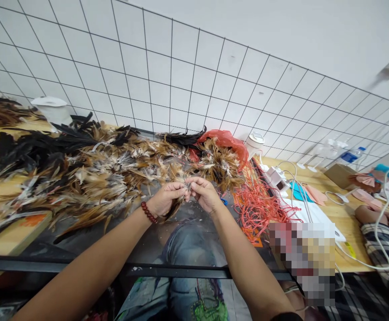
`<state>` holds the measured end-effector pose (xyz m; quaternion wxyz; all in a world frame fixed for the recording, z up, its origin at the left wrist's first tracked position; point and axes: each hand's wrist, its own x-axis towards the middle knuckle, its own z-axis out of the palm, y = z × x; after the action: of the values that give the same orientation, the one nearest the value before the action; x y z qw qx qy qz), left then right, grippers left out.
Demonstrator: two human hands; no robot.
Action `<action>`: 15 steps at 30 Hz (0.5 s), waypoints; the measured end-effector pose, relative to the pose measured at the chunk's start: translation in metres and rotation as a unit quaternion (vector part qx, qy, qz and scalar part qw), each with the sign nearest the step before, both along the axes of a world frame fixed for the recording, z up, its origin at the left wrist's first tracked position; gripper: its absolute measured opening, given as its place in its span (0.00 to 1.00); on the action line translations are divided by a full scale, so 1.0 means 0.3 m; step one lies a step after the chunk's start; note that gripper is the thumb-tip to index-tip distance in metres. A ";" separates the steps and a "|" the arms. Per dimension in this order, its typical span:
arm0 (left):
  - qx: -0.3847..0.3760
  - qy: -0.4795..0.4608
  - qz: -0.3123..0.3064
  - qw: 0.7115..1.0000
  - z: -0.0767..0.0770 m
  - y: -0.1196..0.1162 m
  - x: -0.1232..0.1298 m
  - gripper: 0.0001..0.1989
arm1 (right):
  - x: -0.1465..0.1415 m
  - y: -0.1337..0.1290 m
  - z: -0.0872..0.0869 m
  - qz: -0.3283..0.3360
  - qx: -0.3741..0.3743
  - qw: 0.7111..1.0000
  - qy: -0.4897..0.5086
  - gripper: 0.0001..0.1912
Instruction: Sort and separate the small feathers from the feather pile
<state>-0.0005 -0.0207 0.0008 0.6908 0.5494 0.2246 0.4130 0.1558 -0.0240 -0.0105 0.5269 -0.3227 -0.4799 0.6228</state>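
feather bundle point(175, 209), one, between pinched fingers point(178, 192) of right hand point(207, 193) and left hand point(165, 197), one left-wrist bracelet point(148, 212)

The feathers point(110, 171) looked soft and wispy, the black plumes point(54, 145) sleeker and shinier. The mat point(151, 247) was smooth and glossy, the table point(351, 214) varnished-looking wood. The bag point(228, 136) was thin, crinkled plastic; the strips point(254, 205) had a slick, plastic-like sheen. The beads point(148, 212) looked polished, the mesh point(171, 84) metal wire, the wall point(281, 26) matt, the box point(341, 175) dull cardboard, the jeans point(181, 294) worn denim.
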 end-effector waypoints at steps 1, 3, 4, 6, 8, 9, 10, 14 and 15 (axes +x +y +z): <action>0.000 -0.001 -0.004 1.000 -0.001 0.001 0.000 0.14 | -0.003 0.001 -0.002 -0.005 0.004 1.000 -0.004 0.18; -0.009 -0.007 -0.005 1.000 -0.005 0.004 0.003 0.14 | -0.007 0.006 -0.003 -0.027 0.007 1.000 -0.007 0.17; -0.025 -0.011 0.005 1.000 -0.008 0.007 0.006 0.13 | -0.008 0.009 -0.002 -0.048 0.009 0.999 -0.005 0.17; -0.076 -0.020 0.052 0.996 -0.013 0.015 0.010 0.11 | -0.005 0.014 0.002 -0.097 0.022 0.995 -0.007 0.16; -0.123 -0.026 0.114 0.985 -0.018 0.026 0.012 0.09 | 0.000 0.016 0.007 -0.123 0.045 0.991 -0.029 0.15; -0.137 -0.029 0.139 0.980 -0.021 0.030 0.012 0.09 | 0.001 0.015 0.010 -0.123 0.056 0.990 -0.044 0.14; -0.144 -0.030 0.154 0.977 -0.023 0.034 0.012 0.09 | 0.001 0.014 0.011 -0.116 0.064 0.989 -0.058 0.14; -0.146 -0.019 0.125 0.981 -0.031 0.032 0.014 0.10 | -0.013 0.010 0.001 -0.106 0.077 0.987 -0.095 0.13; -0.143 -0.015 0.110 0.983 -0.033 0.030 0.016 0.10 | -0.016 0.011 -0.005 -0.114 0.079 0.985 -0.102 0.13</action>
<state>0.0042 -0.0116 -0.0091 0.7161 0.4104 0.3304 0.4579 0.1508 -0.0208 -0.0120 0.5669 -0.3947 -0.5386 0.4824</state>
